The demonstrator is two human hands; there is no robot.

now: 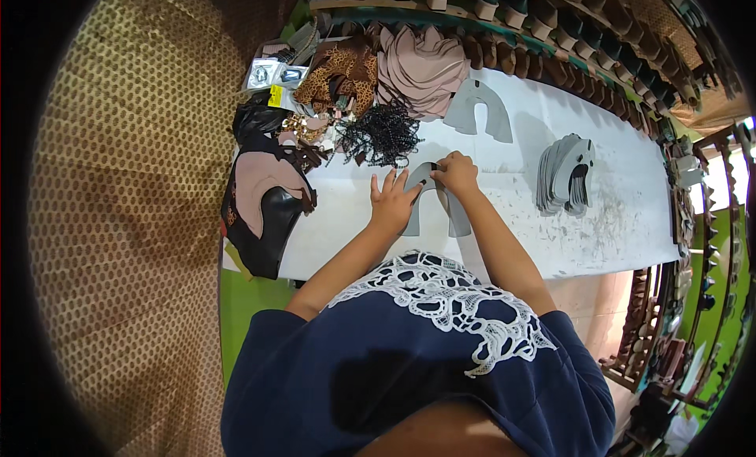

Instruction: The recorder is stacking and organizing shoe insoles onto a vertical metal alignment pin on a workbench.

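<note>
A grey U-shaped piece, like a shoe-upper cutout, lies on the white tabletop in front of me with its legs toward my body. My left hand rests flat on its left side, fingers spread. At the top of the curve, the fingers of my right hand are pinched together beside a small dark spot; whatever they grip is too small to make out. To the right sits a stack of similar grey pieces with small black marks. Another pale grey U-shaped piece lies farther back.
Black strappy trimmings, pink-beige cut pieces and a leopard-print bundle crowd the back left. Black and pink material hangs over the left edge. Shoes line shelves behind the white table; racks stand at right.
</note>
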